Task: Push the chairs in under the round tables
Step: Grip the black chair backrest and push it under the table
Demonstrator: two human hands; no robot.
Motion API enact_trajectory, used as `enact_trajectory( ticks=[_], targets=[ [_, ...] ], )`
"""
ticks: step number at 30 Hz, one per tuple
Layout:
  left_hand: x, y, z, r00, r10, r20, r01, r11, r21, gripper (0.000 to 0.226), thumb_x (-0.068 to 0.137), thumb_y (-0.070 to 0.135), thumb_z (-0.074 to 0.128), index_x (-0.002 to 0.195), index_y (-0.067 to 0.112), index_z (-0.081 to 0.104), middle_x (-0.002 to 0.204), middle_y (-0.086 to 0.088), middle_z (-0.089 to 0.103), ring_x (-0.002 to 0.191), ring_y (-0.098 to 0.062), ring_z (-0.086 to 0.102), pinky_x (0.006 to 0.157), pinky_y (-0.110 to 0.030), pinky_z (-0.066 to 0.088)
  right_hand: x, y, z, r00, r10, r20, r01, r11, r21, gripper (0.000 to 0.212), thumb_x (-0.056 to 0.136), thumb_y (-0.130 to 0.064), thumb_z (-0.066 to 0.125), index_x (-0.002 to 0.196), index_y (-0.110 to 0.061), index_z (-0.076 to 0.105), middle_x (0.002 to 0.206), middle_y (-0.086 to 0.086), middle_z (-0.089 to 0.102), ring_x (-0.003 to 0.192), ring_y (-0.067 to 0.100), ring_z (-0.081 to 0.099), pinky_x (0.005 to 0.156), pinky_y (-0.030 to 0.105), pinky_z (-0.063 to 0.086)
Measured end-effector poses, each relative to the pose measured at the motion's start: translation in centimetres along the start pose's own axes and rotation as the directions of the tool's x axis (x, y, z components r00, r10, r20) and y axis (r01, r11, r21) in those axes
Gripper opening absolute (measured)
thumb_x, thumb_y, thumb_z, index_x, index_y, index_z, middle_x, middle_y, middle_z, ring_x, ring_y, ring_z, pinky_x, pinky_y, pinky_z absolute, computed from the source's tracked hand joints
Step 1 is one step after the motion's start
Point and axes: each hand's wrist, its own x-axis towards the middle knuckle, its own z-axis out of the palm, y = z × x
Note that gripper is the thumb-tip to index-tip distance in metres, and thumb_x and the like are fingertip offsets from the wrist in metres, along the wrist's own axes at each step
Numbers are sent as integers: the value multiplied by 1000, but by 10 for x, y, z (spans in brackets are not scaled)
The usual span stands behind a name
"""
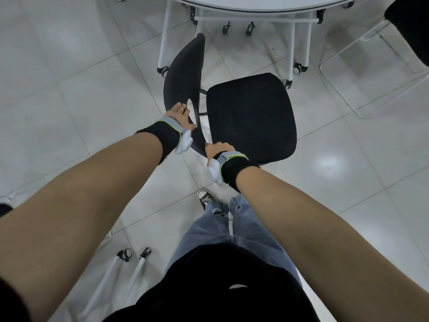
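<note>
A black chair (250, 112) with a padded seat and a curved backrest stands on the tiled floor just in front of me. Its seat faces right, side-on to the round white table (255, 3) at the top of the view. My left hand (180, 113) grips the top edge of the backrest. My right hand (218, 148) holds the near end of the same backrest, close to the seat's corner. The chair sits outside the table's white castered legs (163, 43).
A second black chair (408, 24) with a thin white wire frame stands at the upper right. White castered legs (130, 263) of another piece of furniture reach in at the lower left. My legs and one shoe (205, 198) are directly behind the chair.
</note>
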Motion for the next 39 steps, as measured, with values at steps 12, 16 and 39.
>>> enact_trajectory(
  ticks=[12, 16, 39],
  targets=[
    [3, 11, 9, 999, 9, -36, -7, 998, 57, 67, 101, 45, 22, 151, 3, 8, 160, -14, 2, 148, -28, -5, 117, -33, -8, 9, 10, 7, 999, -37, -26, 38, 999, 22, 37, 92, -10, 41, 129, -3, 40, 123, 21, 58, 109, 39, 57, 75, 38, 38],
    [-2, 18, 9, 999, 14, -30, -10, 993, 122, 65, 102, 43, 18, 150, 1, 8, 160, -15, 4, 148, -29, -3, 117, -34, -8, 6, 16, 7, 999, -44, -5, 44, 997, 68, 35, 93, -11, 38, 127, -2, 42, 125, 21, 57, 111, 38, 56, 76, 36, 37],
    [-38, 86, 33, 999, -22, 41, 13, 973, 228, 47, 101, 27, 21, 137, 11, 47, 144, -19, 41, 133, -36, 33, 115, -47, 15, -6, 87, 23, 979, -179, 100, 203, 918, -340, 50, 92, -30, 43, 142, -29, 34, 121, 11, 62, 107, 33, 60, 80, 39, 43]
  ],
)
